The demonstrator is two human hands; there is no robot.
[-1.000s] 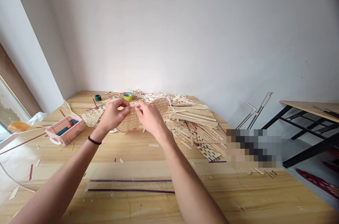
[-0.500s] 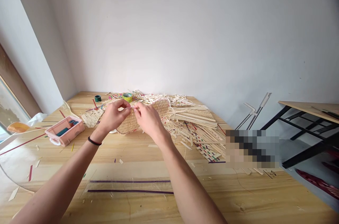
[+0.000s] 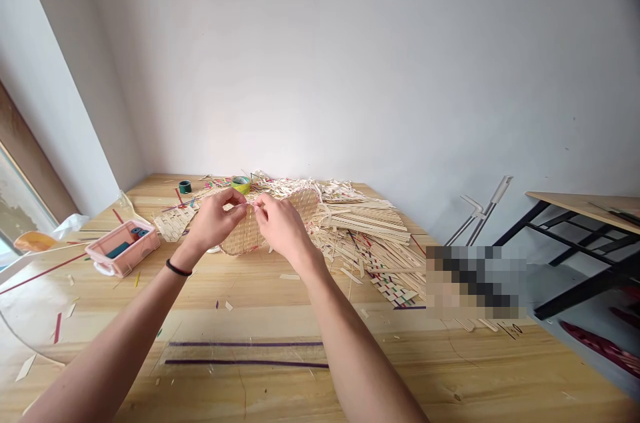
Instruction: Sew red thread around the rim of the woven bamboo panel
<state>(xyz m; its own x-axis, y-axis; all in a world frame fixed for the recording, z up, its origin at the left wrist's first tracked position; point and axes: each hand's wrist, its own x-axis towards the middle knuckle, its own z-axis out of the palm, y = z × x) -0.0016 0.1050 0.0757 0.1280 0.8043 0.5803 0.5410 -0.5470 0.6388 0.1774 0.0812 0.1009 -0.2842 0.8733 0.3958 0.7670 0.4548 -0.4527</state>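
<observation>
My left hand (image 3: 215,217) is closed in a pinch, thumb against forefinger, over the far part of the table. Close beside it my right hand (image 3: 281,226) pinches too, the fingertips of both almost meeting. A thin pale strand (image 3: 249,204) seems to run between them; its ends are hidden in the fingers. Directly behind the hands stands a woven bamboo piece (image 3: 239,239), pale tan with a curved lower edge, partly covered by the right hand. Whether the hands touch it I cannot tell.
A pink basket (image 3: 123,249) holding dark spools stands at left. Behind are yellow tape (image 3: 241,184) and a green roll (image 3: 185,187). Bamboo strips (image 3: 367,223) pile up at right, near a colored woven piece (image 3: 393,289). Purple strips (image 3: 245,363) lie in front.
Both hands keep nearly the same pinch and place. The woven piece behind them has shifted very slightly; the view has moved a touch.
</observation>
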